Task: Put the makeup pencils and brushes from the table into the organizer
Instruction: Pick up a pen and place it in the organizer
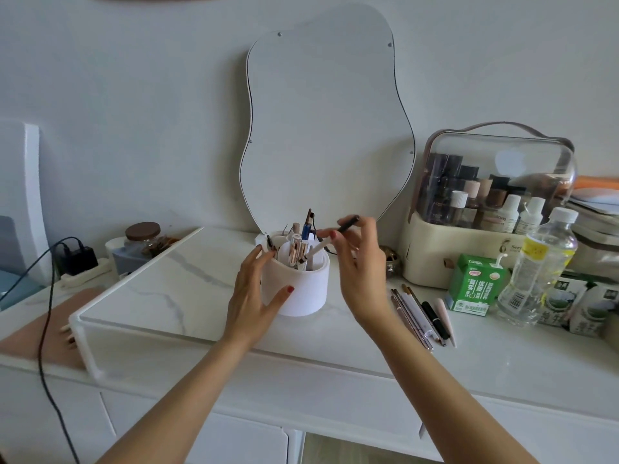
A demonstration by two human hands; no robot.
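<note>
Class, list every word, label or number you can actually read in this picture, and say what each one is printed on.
"Ser...", cut off: cream cosmetics case.
Green carton: Chinese print, too blurred to read.
Water bottle: yellow label and barcode, unreadable.
Drink cartons: print too blurred.
Bottles in the case: labels too small.

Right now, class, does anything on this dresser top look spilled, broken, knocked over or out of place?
Nothing looks spilled or broken. Only the loose pencils and brushes lie flat on the table, right of the white organizer. The left hand steadies it; the right hand holds a pencil above it.
</note>
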